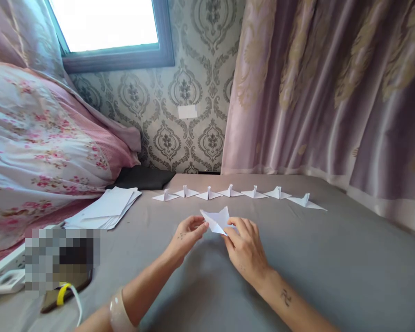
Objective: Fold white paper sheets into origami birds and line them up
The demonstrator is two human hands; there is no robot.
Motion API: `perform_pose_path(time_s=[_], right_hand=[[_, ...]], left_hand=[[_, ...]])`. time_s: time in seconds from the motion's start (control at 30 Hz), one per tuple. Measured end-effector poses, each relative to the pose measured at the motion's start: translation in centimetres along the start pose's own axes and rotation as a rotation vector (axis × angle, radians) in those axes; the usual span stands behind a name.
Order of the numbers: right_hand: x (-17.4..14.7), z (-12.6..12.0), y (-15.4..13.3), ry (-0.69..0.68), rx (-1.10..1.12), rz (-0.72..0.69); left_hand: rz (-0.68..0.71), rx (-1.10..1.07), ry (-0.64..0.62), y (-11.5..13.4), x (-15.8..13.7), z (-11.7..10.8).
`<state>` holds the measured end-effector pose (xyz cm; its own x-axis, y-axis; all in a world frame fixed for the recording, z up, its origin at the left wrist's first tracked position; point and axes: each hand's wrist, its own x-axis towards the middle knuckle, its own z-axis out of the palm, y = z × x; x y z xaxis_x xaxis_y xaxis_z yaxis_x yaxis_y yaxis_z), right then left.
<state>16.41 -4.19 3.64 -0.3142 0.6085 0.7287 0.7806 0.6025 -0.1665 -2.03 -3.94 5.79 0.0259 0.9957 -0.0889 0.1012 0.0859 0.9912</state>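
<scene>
A partly folded piece of white paper [217, 220] is held up between my two hands, with pointed corners at its top. My left hand [187, 233] pinches its left edge between thumb and fingers. At its lower right, my right hand [245, 242] grips the paper with thumb and forefinger, the other fingers curled. Beyond the hands, several folded white paper cranes [208, 193] with spread wings stand in a row on the grey sheet [297, 258].
At the left lie a stack of white paper [105, 207], a dark flat item [143, 177], a phone [69, 281] with a cable and a white power strip [7, 263]. Floral bedding [48, 138] is heaped behind them. Curtains [318, 92] hang at the right.
</scene>
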Motion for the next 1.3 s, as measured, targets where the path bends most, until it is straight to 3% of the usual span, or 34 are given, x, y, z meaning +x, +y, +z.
perform_pose_path(time_s=[0.13, 0.3, 0.47, 0.63, 0.87, 1.1, 1.3], right_hand=[[2.1, -2.4, -0.8, 0.09, -0.034, 0.012], [5.0, -5.2, -0.9, 0.148, -0.037, 0.03], [7.9, -6.8, 0.1, 0.259, -0.019, 0.072], [10.3, -7.2, 1.2, 0.26, -0.028, 0.173], [11.1, -6.3, 2.5, 0.221, -0.002, 0.238], [11.1, -6.5, 2.5, 0.142, 0.127, 0.269], [10.3, -8.6, 3.2, 0.046, 0.285, 0.419]], left_hand=[[0.105, -0.204, 0.02, 3.1, 1.0, 2.3], [0.259, -0.268, -0.02, 6.1, 2.7, 4.3], [0.426, -0.163, -0.128, 8.1, 4.5, 4.7], [0.564, 0.024, -0.247, 10.0, 5.3, 4.3], [0.584, 0.169, -0.317, 10.6, 6.0, 4.7], [0.497, 0.095, -0.344, 9.5, 7.1, 4.9], [0.37, -0.085, -0.256, 10.2, 7.1, 3.6]])
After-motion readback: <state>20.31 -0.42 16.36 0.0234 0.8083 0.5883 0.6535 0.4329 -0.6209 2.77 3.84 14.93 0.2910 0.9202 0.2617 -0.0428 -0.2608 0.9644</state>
